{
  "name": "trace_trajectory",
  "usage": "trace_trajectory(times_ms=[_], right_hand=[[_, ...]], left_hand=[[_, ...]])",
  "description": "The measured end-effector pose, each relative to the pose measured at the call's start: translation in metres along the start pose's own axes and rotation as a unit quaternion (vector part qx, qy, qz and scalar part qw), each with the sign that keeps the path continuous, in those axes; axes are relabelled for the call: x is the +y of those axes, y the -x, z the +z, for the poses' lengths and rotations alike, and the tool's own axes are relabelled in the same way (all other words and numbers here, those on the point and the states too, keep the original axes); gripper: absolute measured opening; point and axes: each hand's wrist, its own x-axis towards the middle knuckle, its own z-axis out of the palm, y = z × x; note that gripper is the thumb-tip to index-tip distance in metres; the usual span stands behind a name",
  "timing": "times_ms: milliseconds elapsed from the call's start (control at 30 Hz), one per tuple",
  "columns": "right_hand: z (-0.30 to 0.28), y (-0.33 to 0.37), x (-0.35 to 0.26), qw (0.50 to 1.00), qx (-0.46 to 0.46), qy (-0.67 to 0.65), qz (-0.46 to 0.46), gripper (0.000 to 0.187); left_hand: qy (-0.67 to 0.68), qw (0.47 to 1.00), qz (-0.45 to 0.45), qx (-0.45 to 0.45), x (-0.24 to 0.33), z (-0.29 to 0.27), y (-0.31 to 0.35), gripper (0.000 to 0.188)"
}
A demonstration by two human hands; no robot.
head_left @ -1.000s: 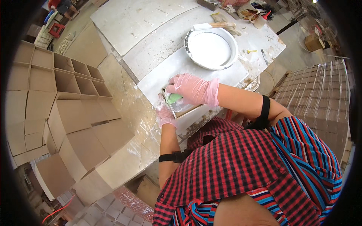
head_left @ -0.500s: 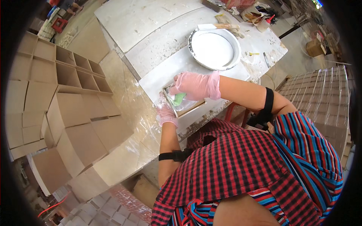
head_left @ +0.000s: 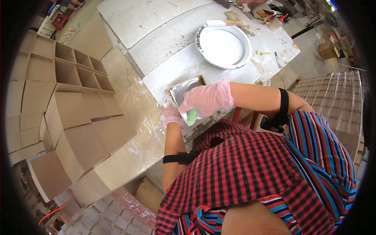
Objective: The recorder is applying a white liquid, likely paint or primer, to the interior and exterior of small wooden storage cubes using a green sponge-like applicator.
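A shallow rectangular box [head_left: 187, 85] with a whitish coated inside lies on the table in front of me. My left hand [head_left: 170, 110], in a pink glove smeared with white, grips the box along its left side. My right hand [head_left: 203, 100], also pink-gloved, is closed on a green sponge [head_left: 192, 116] at the near edge of the box. That hand covers much of the box's inside. Beyond it stands a round basin [head_left: 223, 47] of white liquid, with a wide wooden-handled brush [head_left: 217, 23] laid across its far rim.
Brown box units [head_left: 80, 70] are stacked on the left, some with open compartments. A squeeze bottle [head_left: 276, 24] with a red tip stands at the table's far right, near a small yellow tool [head_left: 264, 53]. Wrapped stacks [head_left: 333, 94] stand at right.
My right hand has moved with the sponge from the box's far left inside to its near edge. More of the far inside now shows, whitish. My left hand stays on the box.
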Motion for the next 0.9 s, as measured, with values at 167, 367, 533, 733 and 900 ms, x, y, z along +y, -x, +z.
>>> trace_trajectory(times_ms=[167, 367, 533, 733, 900], right_hand=[[0.001, 0.014, 0.036, 0.969, -0.018, -0.208, 0.135, 0.04], [0.02, 0.014, 0.028, 0.991, -0.003, -0.111, 0.081, 0.04], [-0.003, 0.021, 0.007, 0.989, -0.114, -0.007, 0.098, 0.04], [-0.011, 0.021, 0.02, 0.972, -0.177, 0.001, 0.152, 0.041], [0.005, 0.011, -0.001, 0.972, -0.006, -0.175, 0.155, 0.044]], left_hand=[[0.153, 0.987, 0.026, -0.038, 0.028, 0.048, -0.041, 0.072], [-0.775, 0.552, -0.179, -0.251, 0.177, 0.084, -0.039, 0.078], [-0.813, 0.456, -0.194, -0.306, 0.265, 0.086, -0.022, 0.087], [-0.841, 0.468, -0.166, -0.213, 0.222, 0.069, -0.011, 0.101], [-0.781, 0.496, -0.217, -0.31, 0.289, 0.095, -0.025, 0.063]])
